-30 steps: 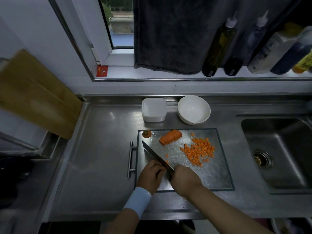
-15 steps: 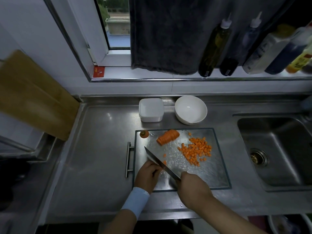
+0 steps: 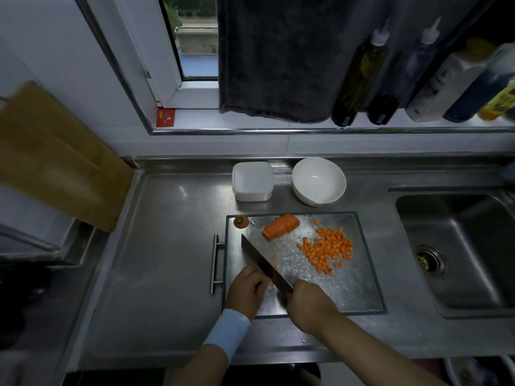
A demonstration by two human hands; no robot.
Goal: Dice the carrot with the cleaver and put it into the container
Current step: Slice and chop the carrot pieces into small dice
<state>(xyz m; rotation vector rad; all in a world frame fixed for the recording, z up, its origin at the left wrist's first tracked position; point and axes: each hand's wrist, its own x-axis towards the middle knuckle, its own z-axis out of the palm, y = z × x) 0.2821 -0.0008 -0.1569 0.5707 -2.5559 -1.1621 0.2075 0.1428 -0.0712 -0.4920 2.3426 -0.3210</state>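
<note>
The right hand point(image 3: 312, 305) is clamped round the handle of the cleaver point(image 3: 262, 263). Its blade runs slantwise from the near middle of the glass board point(image 3: 362, 288) out toward the far left. The left hand point(image 3: 245, 291) sits just left of the blade with its fingers tucked under and its knuckles close to the steel. Whatever it is pinning is hidden beneath it, so I can't tell if it grips anything.

Most of the carrot is already cut. A heap of carrot dice point(image 3: 327, 250) lies right of the board's centre, and a sliced carrot chunk point(image 3: 280, 231) waits near the far edge. The carrot stub point(image 3: 241, 221) sits in the far left corner. The container point(image 3: 252, 181) stands on the worktop point(image 3: 167, 246) just beyond the board, left of a white bowl point(image 3: 318, 181), and nothing orange shows in it.

To my eye this is mid-dicing, with perhaps half the job left. The left fingertips should stay curled back so the flat of the blade rides against the knuckles. That hand should creep away a little after each cut so the cubes match those in the heap. Short, straight chops would be safest, since the glass looks slick and wet and pieces could skid. The blade shouldn't lift above the knuckles. Loose bits should be swept toward the heap, away from the sink point(image 3: 459, 246) side.
</note>
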